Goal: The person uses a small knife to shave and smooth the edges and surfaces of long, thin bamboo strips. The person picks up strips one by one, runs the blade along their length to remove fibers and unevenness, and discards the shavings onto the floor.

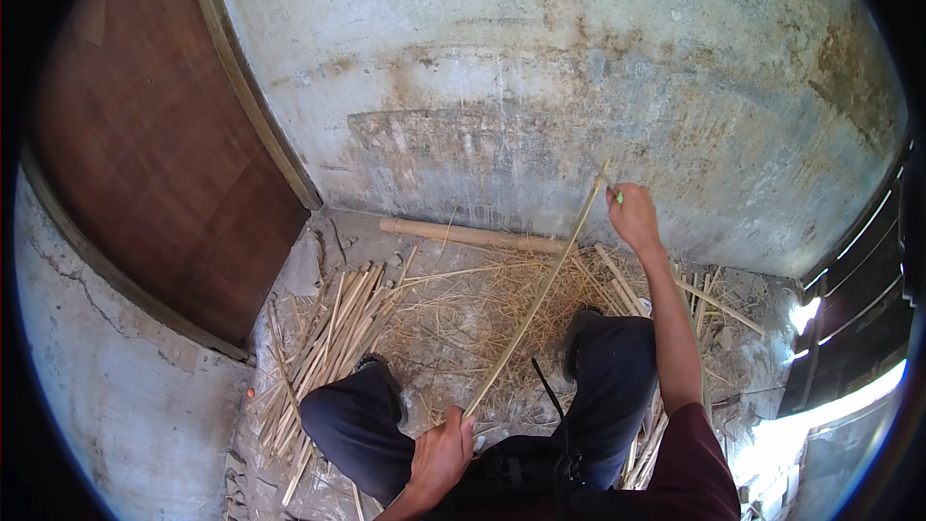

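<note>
A long, thin bamboo strip (pixel 533 307) slants up and away from my lap toward the wall. My left hand (pixel 442 452) is closed around its near end, above my left thigh. Up at the far end, my right hand (pixel 634 220) is closed on a small knife (pixel 618 197) with a bit of green at its handle. The thin blade meets the strip close to its tip; most of the handle is hidden in my fist. My right arm is stretched out, and my knees are bent on either side of the strip.
Split bamboo sticks (pixel 331 338) lie piled by my left leg, with more sticks (pixel 622 282) beyond my right knee. Shavings (pixel 482 304) cover the floor between. A thick bamboo pole (pixel 473 234) rests along the stained wall (pixel 540 87). A brown door (pixel 164 135) stands at left.
</note>
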Action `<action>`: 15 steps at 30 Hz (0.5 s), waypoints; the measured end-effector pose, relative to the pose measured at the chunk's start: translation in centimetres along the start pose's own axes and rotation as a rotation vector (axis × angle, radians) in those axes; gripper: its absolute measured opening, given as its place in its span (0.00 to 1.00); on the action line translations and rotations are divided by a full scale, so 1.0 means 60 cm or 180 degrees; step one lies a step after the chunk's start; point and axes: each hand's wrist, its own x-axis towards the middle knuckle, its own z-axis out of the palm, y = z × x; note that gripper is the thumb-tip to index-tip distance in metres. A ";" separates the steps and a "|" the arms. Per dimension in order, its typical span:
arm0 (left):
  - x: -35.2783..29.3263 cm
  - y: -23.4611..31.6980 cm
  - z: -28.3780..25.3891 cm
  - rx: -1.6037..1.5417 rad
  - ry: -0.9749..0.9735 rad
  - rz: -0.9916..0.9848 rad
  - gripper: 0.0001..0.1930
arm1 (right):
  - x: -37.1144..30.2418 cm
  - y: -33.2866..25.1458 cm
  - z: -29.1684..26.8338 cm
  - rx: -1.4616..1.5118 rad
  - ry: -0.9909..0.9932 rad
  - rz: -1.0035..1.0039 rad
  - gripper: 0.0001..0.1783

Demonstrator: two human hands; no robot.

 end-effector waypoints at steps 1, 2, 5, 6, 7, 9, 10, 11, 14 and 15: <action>-0.001 -0.001 -0.005 -0.0040 -0.0081 -0.0062 0.12 | 0.001 -0.006 -0.001 0.0016 -0.0001 -0.0011 0.11; 0.001 -0.008 -0.004 -0.0033 -0.0068 -0.0066 0.12 | 0.002 -0.010 -0.006 -0.0081 -0.0090 -0.0103 0.11; 0.014 -0.024 -0.005 -0.0202 0.0036 0.0122 0.16 | -0.026 -0.031 0.000 -0.0092 -0.0237 -0.0399 0.12; 0.027 -0.022 -0.013 -0.0666 -0.0130 0.0094 0.18 | -0.048 -0.044 0.011 0.0005 -0.0306 -0.0602 0.12; 0.032 -0.022 -0.020 -0.1125 -0.0287 0.0054 0.21 | -0.070 -0.065 0.015 0.0055 -0.0463 -0.0697 0.13; 0.048 -0.041 -0.013 -0.1485 -0.0355 0.0043 0.24 | -0.115 -0.101 0.021 0.0121 -0.0641 -0.0882 0.14; 0.059 -0.054 -0.008 -0.1846 -0.0412 0.0043 0.26 | -0.137 -0.114 0.027 0.0140 -0.0667 -0.0983 0.15; 0.068 -0.063 -0.010 -0.1945 -0.0673 -0.0290 0.28 | -0.160 -0.127 0.030 0.0208 -0.0714 -0.1020 0.14; 0.084 -0.056 -0.019 -0.2558 -0.0847 -0.0597 0.27 | -0.214 -0.187 0.022 0.0264 -0.0984 -0.1003 0.12; 0.086 -0.048 -0.023 -0.2552 -0.0841 -0.0609 0.27 | -0.228 -0.206 0.021 0.0245 -0.1205 -0.0950 0.10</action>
